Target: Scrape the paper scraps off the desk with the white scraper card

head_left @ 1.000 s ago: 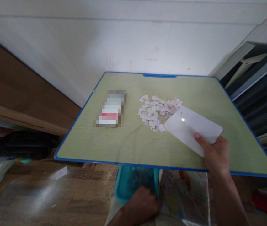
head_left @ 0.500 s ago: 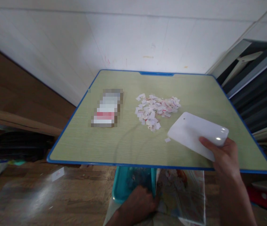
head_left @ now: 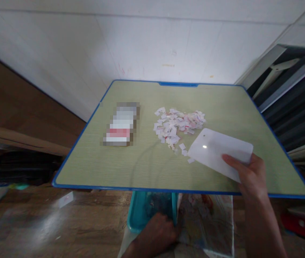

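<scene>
My right hand [head_left: 251,172] grips a white plastic scraper [head_left: 222,147], thumb on top and the other fingers under it. The scraper is flat, with rounded corners and a small hole. Its left edge is beside a few loose paper scraps [head_left: 183,148] at the near side of a pile of torn paper pieces [head_left: 172,127] on the table. Below the table's front edge, my left hand [head_left: 159,229] is closed at the near right rim of a teal container [head_left: 133,215]. Its fingertips are hidden, so what it holds cannot be made out.
The pale green table [head_left: 141,168] has a blue rim and stands against a white wall. A blurred-out rectangular item [head_left: 121,123] lies on its left part. A clear plastic bag or box [head_left: 208,225] with scraps in it is under the front edge. Dark folded frames [head_left: 297,86] lean at right.
The scraper and my right hand have moved slightly left. A few scraps at the pile's near edge have shifted toward the front. My left hand has hardly moved.
</scene>
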A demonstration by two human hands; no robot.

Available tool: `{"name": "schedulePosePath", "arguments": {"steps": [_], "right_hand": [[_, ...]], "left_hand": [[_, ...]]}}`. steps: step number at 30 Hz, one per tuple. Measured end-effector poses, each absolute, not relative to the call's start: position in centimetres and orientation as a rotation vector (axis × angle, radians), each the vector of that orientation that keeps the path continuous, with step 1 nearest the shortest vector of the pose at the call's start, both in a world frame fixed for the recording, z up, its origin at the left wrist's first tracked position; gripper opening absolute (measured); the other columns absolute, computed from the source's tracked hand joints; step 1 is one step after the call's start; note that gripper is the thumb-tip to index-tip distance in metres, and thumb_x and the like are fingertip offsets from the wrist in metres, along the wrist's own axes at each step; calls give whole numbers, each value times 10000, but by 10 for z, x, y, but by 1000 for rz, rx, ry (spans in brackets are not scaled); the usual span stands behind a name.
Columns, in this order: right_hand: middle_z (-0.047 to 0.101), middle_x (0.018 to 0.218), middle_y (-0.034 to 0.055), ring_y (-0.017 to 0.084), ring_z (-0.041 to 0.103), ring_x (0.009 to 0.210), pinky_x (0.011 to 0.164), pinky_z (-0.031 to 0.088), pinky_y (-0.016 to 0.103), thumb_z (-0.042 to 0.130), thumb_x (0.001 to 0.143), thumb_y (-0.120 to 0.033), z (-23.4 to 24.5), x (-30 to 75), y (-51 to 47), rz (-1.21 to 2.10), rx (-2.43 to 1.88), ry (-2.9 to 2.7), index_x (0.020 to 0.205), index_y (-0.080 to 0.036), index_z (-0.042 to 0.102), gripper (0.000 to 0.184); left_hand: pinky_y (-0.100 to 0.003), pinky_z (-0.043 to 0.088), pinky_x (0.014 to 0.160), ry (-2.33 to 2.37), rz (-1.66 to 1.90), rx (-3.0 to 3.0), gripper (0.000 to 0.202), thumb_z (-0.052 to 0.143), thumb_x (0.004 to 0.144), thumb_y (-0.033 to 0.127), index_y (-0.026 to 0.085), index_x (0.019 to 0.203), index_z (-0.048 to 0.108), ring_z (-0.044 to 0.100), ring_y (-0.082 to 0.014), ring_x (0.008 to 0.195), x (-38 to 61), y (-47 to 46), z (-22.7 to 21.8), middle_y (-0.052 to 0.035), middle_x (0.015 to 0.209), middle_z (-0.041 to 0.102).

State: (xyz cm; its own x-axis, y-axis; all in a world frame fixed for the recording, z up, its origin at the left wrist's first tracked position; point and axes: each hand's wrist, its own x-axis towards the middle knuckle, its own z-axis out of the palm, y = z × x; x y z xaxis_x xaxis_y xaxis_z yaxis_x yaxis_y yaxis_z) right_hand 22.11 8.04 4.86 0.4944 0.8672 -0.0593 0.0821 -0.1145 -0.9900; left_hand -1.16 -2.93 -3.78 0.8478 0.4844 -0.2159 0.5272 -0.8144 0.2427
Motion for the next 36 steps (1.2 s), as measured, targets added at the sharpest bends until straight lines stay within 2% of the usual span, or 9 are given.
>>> {"name": "schedulePosePath", "arguments": {"steps": [2,5,11,22,29,32,36], "right_hand": [[632,791,56,173,585,649,587,473,295,671,537,-224,50,223,80,817,-1526,-795,815,-135,618,297],[630,816,52,166,585,665,610,475,294,670,536,-221,51,220,82,786,-1494,-755,821,-145,616,300],[636,794,43,159,581,630,574,470,278,672,539,-226,49,223,78,798,-1583,-844,806,-157,623,279],[635,813,30,156,585,634,570,468,258,658,558,-207,52,237,63,872,-1577,-773,841,-182,612,288],[636,691,18,130,563,541,481,441,219,680,534,-189,57,239,63,974,-1638,-843,770,-161,622,245],[637,750,22,137,575,589,525,457,235,669,549,-191,58,233,69,931,-1553,-775,810,-170,616,267],[631,814,47,161,583,652,589,469,281,657,562,-214,55,216,83,857,-1490,-807,827,-159,611,275]], "left_hand": [[-278,363,381,776,-197,2736,420,446,733,159,108,1138,346,506,-180,442,-11,-30,-37,4,525,542],[-286,365,385,796,-166,2743,370,434,741,143,134,1107,380,511,-181,454,-12,-30,-37,10,535,545],[-293,361,365,825,-186,2729,462,457,737,168,123,1173,312,508,-190,434,-12,-31,-41,8,525,550],[-311,401,367,807,-244,2725,510,488,720,198,116,1187,301,511,-200,442,-13,-30,-42,3,545,557],[-322,414,370,814,-241,2716,517,460,745,220,112,1211,262,514,-209,442,-13,-30,-43,-1,547,562],[-320,422,385,810,-229,2717,550,472,741,250,113,1222,241,520,-209,450,-13,-29,-41,-4,549,563],[-301,412,369,824,-252,2739,522,445,746,184,123,1223,242,517,-201,436,-13,-29,-41,-1,542,559]]}}
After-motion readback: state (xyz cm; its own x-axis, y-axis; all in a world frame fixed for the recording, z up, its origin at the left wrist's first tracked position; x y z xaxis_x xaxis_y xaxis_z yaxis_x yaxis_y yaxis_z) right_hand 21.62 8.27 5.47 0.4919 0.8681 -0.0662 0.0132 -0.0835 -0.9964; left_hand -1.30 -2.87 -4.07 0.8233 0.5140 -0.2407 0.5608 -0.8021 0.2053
